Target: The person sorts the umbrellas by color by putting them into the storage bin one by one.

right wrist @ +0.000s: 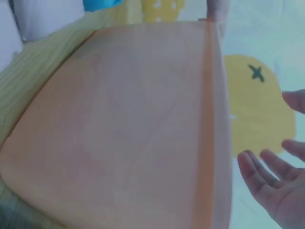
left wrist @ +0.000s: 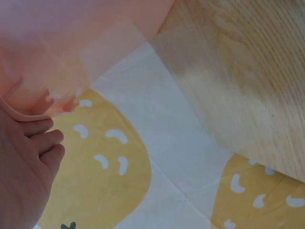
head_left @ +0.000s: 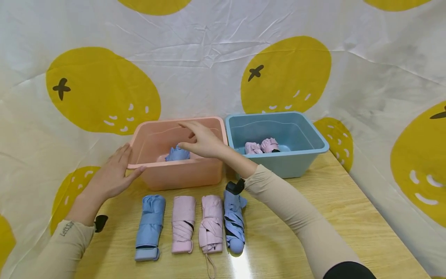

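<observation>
A salmon-pink bin [head_left: 181,176] stands on the table, with a folded blue umbrella [head_left: 177,153] lying inside. My left hand [head_left: 112,174] rests against the bin's front left corner, thumb out along the front rim; the left wrist view has those fingers [left wrist: 49,139] beside the rim. Over the bin's right half hovers my right hand [head_left: 203,140], fingers spread and holding nothing. In front lie a folded blue umbrella [head_left: 150,226], two pink umbrellas [head_left: 183,224] [head_left: 211,223] and a periwinkle umbrella [head_left: 234,221] with a black end.
Right of the pink bin stands a blue bin [head_left: 285,164], holding two pink folded umbrellas [head_left: 253,148] [head_left: 270,145]. A white cloth [head_left: 205,85] printed with yellow fruit hangs behind both bins. The wooden table's [head_left: 334,217] right edge slants away beyond the blue bin.
</observation>
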The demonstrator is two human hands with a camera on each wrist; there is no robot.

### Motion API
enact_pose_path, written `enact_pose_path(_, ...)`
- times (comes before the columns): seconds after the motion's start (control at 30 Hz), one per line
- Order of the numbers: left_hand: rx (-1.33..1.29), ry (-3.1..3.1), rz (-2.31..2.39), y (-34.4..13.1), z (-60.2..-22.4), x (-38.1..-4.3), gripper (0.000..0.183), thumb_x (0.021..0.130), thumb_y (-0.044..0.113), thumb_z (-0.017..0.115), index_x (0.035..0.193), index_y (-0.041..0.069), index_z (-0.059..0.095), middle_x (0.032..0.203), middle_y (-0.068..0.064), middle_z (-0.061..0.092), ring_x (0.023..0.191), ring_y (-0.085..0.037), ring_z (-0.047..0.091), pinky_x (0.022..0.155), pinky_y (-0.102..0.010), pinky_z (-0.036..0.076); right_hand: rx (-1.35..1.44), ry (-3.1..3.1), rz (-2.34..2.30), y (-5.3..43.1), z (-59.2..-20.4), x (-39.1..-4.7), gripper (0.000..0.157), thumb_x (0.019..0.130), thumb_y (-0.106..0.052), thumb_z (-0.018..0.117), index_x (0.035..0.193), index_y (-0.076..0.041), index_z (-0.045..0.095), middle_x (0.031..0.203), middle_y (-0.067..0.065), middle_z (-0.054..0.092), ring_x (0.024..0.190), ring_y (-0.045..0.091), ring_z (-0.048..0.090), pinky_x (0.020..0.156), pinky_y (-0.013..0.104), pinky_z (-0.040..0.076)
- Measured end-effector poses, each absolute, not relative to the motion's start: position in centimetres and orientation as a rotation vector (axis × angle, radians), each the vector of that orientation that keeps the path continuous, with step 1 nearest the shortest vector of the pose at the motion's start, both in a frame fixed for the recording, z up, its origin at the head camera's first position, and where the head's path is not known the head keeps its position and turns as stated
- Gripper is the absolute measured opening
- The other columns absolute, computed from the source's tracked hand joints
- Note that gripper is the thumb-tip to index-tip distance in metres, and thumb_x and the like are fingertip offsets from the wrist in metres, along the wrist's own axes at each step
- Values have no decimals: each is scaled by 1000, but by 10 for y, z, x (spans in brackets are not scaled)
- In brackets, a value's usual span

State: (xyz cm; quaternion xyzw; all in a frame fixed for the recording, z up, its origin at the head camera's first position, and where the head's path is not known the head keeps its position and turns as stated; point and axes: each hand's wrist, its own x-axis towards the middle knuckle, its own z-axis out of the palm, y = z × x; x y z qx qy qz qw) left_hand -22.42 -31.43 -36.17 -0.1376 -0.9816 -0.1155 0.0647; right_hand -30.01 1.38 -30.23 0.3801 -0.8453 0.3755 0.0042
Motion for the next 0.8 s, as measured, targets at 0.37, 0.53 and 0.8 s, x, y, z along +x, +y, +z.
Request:
enact_pose_path(0.37, -417, -2955, -335, -316, -363, -226, 98, 105, 59, 47, 162, -9, 7, 169, -33, 10, 153, -54, 15, 121, -69, 19, 999, -2380, 1327, 74, -320, -257, 58, 96, -14, 76, 149, -8, 54, 142, 12, 55, 102, 28, 63, 83, 42, 61)
enact_pose_path(0.53, -424, -2946, -333, -316, -362, -226, 98, 105, 59, 47, 162, -9, 7, 168, -34, 11, 153, -55, 15, 121, -69, 19, 933, -2291, 1376, 102, -340, -241, 47, 95, -9, 75, 140, -5, 60, 134, 16, 57, 98, 32, 63, 77, 50, 61)
enact_pose_path(0.8, -427, -2942, -345, -315, -361, -223, 98, 105, 58, 49, 161, -11, 8, 168, -35, 11, 153, -55, 16, 121, -69, 19, 859, -2291, 1365, 132, -378, -212, 45, 92, -3, 78, 134, -2, 62, 128, 18, 62, 98, 31, 65, 76, 44, 62)
